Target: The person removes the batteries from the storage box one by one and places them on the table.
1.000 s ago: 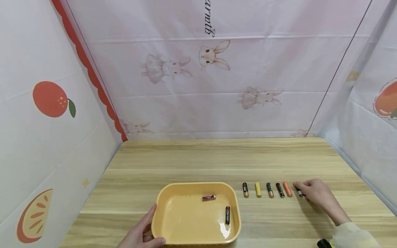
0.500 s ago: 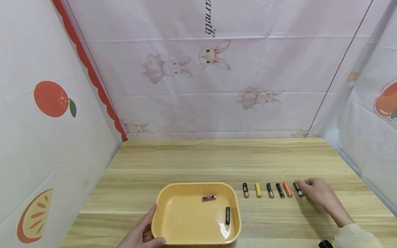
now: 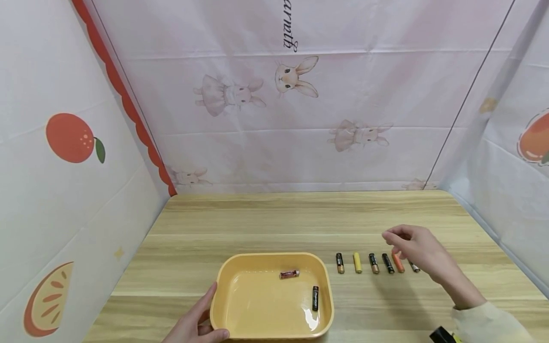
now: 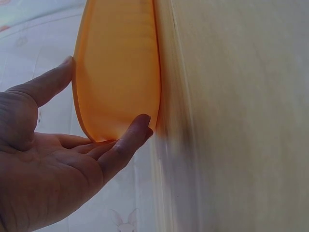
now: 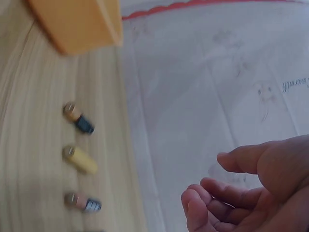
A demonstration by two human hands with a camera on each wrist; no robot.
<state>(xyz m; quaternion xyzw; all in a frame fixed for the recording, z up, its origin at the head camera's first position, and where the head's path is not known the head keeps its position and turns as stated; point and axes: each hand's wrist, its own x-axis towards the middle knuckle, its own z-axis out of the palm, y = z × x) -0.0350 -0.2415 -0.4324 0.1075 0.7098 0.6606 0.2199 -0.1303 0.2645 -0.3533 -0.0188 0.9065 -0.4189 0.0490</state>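
My left hand (image 3: 196, 318) holds the near left corner of a yellow plastic basin (image 3: 219, 305), thumb and fingers spread against its outside. Inside the basin lie a dark red battery (image 3: 289, 274) and a black battery (image 3: 315, 298). My right hand (image 3: 418, 250) hovers above the right end of a row of batteries on the table, fingers loosely bent. In the right wrist view, thumb and fingers are apart with nothing between them. The row includes a black-and-gold battery (image 3: 340, 263), a yellow battery (image 3: 357, 263) and an orange battery (image 3: 401, 267); the hand partly covers a black-and-silver one (image 3: 415, 268).
Wood-grain table (image 3: 257, 224) beneath everything, backed by a printed cloth wall (image 3: 364, 166) with rabbits. White cloth panels with fruit prints stand at left and right. A black-and-yellow object (image 3: 443, 336) shows beside the right sleeve at the lower edge.
My right hand has left the black-and-silver battery at the row's right end, rising and shifting left above the row. My left hand and the basin stay in place.
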